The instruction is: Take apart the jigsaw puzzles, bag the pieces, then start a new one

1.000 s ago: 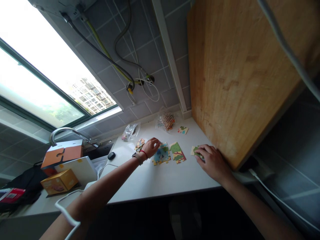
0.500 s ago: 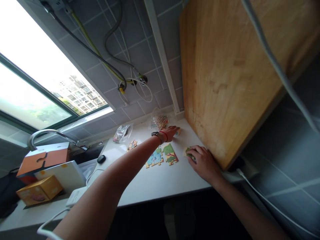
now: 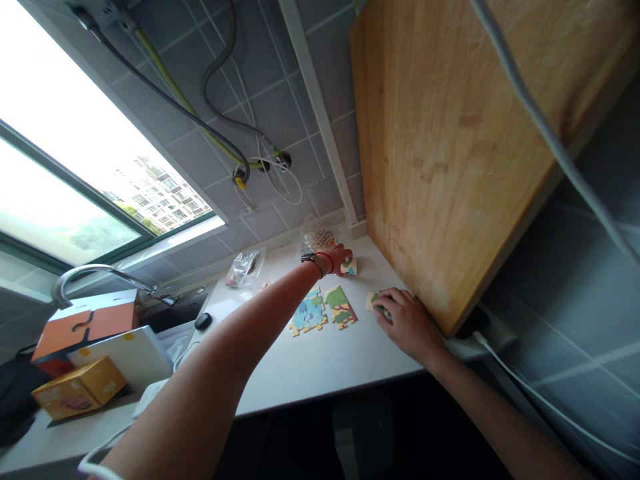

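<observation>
My left hand (image 3: 338, 257) reaches to the far side of the white counter (image 3: 320, 360), fingers closed on a small jigsaw piece (image 3: 349, 268). On its wrist are a watch and a red band. My right hand (image 3: 407, 321) rests on the counter at the right, fingers curled over a greenish jigsaw piece (image 3: 374, 302) beside the wooden board (image 3: 450, 147). Between the hands lie two joined puzzle sections, a blue one (image 3: 308, 314) and a green and red one (image 3: 339, 306).
A clear bag of puzzle pieces (image 3: 317, 238) and a second bag (image 3: 245, 265) lie by the tiled wall. A computer mouse (image 3: 203, 321), a faucet (image 3: 95, 275), an orange-and-white box (image 3: 85, 323) and a yellow box (image 3: 80, 387) are at the left. A white cable (image 3: 545, 410) runs at right.
My left hand moved from the pieces at centre left across to the far right piece near the bag and closed on it. The right hand stayed on its piece.
</observation>
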A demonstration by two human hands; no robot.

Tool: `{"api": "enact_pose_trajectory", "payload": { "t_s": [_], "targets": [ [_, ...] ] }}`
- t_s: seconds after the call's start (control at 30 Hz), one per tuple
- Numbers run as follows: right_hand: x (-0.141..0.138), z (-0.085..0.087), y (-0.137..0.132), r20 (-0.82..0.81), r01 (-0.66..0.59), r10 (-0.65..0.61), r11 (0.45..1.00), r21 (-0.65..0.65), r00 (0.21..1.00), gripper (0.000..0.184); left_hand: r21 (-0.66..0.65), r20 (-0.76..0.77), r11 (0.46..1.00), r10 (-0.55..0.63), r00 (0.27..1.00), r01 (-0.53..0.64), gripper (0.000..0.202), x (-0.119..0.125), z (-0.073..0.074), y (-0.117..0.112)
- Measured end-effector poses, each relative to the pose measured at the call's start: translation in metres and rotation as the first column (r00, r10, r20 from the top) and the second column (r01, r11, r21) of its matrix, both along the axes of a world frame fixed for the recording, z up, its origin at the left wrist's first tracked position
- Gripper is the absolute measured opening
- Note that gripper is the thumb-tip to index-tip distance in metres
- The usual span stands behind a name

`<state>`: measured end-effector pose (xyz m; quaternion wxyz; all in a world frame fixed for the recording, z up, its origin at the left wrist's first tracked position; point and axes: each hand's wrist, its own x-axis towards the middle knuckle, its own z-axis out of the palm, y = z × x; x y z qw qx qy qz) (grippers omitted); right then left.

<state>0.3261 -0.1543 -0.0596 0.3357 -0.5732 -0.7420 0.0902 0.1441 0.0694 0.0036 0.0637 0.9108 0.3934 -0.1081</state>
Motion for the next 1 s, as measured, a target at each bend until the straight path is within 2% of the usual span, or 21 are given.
{"api": "enact_pose_trajectory", "payload": {
  "t_s": [0.17, 0.23, 0.3, 0.4, 0.47, 0.6, 0.7, 0.8, 0.87, 1.0],
  "targets": [
    [0.000, 0.000, -0.001, 0.000, 0.000, 0.000, 1.000, 0.027, 1.000, 0.016, -0.093, 0.151, 0.994, 0.078, 0.986, -0.064, 0.036, -0.013, 0.012, -0.008],
    [0.000, -0.001, -0.001, 0.009, 0.003, -0.003, 0.999, 0.050, 1.000, 0.017, -0.136, 0.251, 0.985, 0.141, 0.958, -0.109, 0.018, -0.024, 0.015, -0.014],
    [-0.001, -0.003, -0.001, 0.019, 0.005, -0.006, 0.998, 0.067, 1.000, 0.017, -0.183, 0.370, 0.970, 0.220, 0.903, -0.162, 0.012, -0.038, 0.017, -0.022],
    [0.000, -0.005, -0.001, 0.032, 0.001, -0.003, 0.997, 0.072, 0.999, 0.018, -0.281, 0.542, 0.932, 0.350, 0.764, -0.227, 0.024, -0.064, 0.014, -0.042],
    [0.000, -0.006, 0.000, 0.046, -0.008, 0.005, 0.997, 0.074, 0.999, 0.018, -0.342, 0.637, 0.906, 0.419, 0.647, -0.250, 0.036, -0.082, 0.007, -0.061],
    [0.000, -0.007, -0.001, 0.083, -0.033, 0.024, 0.994, 0.108, 0.996, 0.019, -0.460, 0.740, 0.852, 0.524, 0.421, -0.251, 0.052, -0.114, -0.020, -0.101],
    [0.000, -0.005, -0.002, 0.097, -0.083, 0.069, 0.985, 0.149, 0.993, 0.019, -0.528, 0.766, 0.818, 0.575, 0.286, -0.230, 0.051, -0.130, -0.038, -0.119],
    [-0.009, 0.002, 0.005, 0.046, -0.109, 0.102, 0.975, 0.193, 0.994, 0.018, -0.581, 0.772, 0.790, 0.611, 0.175, -0.193, 0.045, -0.141, -0.047, -0.126],
    [-0.024, 0.011, 0.018, -0.038, -0.120, 0.130, 0.972, 0.202, 0.991, 0.017, -0.601, 0.774, 0.779, 0.623, 0.113, -0.178, 0.042, -0.148, -0.049, -0.128],
    [-0.074, 0.035, 0.069, -0.287, -0.259, 0.259, 0.965, 0.038, 0.922, 0.021, -0.606, 0.782, 0.777, 0.621, 0.055, -0.169, 0.037, -0.155, -0.049, -0.134]
  ]
}}
